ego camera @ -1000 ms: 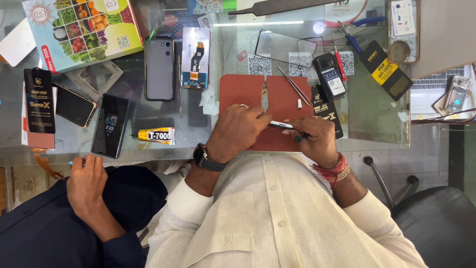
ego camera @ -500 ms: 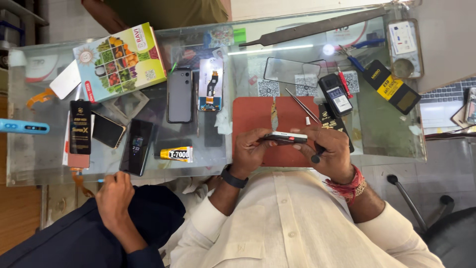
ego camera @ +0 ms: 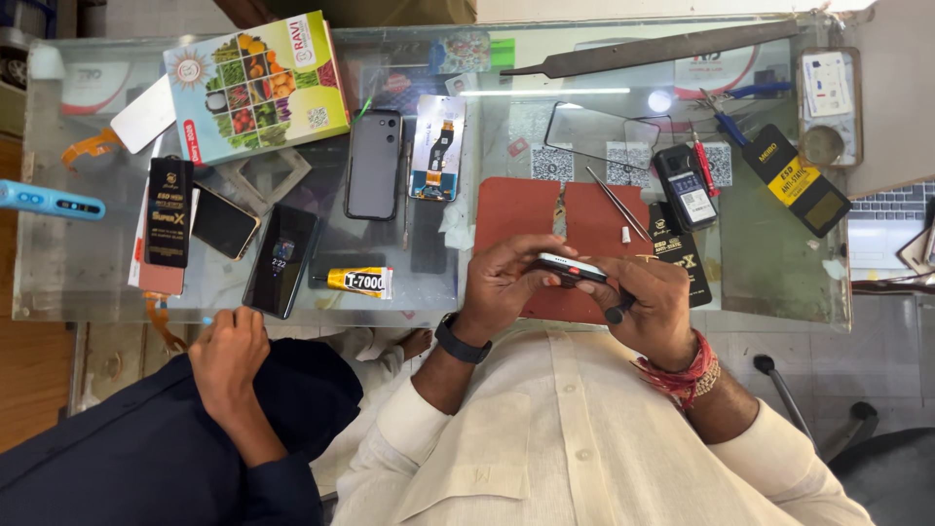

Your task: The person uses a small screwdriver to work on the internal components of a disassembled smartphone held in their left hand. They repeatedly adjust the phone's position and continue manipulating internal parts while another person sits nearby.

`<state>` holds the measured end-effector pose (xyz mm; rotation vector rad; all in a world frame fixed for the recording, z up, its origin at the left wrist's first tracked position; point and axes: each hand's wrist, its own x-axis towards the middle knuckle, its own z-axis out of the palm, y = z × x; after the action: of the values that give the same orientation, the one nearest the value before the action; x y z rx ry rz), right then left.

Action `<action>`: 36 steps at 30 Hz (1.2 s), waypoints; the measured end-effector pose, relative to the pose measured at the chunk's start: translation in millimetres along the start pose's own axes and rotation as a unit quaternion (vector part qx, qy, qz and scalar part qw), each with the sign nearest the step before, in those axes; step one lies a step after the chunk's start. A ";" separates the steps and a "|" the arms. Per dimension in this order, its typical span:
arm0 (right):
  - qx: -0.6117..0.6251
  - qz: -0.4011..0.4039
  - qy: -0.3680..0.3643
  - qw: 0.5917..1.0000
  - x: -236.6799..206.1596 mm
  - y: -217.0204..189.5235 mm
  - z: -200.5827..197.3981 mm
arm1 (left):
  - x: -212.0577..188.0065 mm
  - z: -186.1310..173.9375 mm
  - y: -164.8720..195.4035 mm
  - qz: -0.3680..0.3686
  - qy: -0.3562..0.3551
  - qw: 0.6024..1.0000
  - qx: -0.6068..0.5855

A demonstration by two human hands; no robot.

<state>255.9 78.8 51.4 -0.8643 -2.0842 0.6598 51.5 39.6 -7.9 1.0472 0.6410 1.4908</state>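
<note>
- Hands over red mat (ego camera: 526,209): left hand (ego camera: 506,282) and right hand (ego camera: 653,307) pinch a slim phone (ego camera: 570,268) by its edges.
- Phone looks light, rigid, likely fragile; edge grip suits it.

From my feed the slim phone (ego camera: 570,267) is mostly covered by the left hand (ego camera: 506,282) and right hand (ego camera: 654,307), so I can't tell its face or what the dark-tipped tool (ego camera: 616,314) touches. The red mat (ego camera: 526,209) is partly under both hands, & the co-worker's hand (ego camera: 229,356) hides the glass table (ego camera: 769,253) edge there. The blue tool (ego camera: 49,200) is cut off at left, the keyboard (ego camera: 891,202) at right; small bits by the tweezers (ego camera: 618,203) are too tiny to ID.
</note>
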 end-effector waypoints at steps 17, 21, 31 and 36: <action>-0.006 0.012 -0.001 1.000 8.2 -19.9 -6.9 | 2.1 2.9 4.4 0.018 -0.011 0.997 0.080; -0.012 0.010 0.021 1.000 5.9 -21.6 -3.4 | 4.7 0.5 10.7 0.013 -0.033 0.992 0.123; -0.030 -0.034 0.016 0.999 23.2 -27.6 -1.3 | 5.1 4.2 1.6 -0.004 0.002 0.999 0.048; -0.024 -0.013 0.030 0.999 22.3 -26.2 5.1 | 6.4 5.1 8.7 0.018 -0.015 1.000 -0.011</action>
<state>231.9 78.1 76.6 -0.8718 -2.0617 0.5656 52.2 43.2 3.5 1.0670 0.5859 1.5080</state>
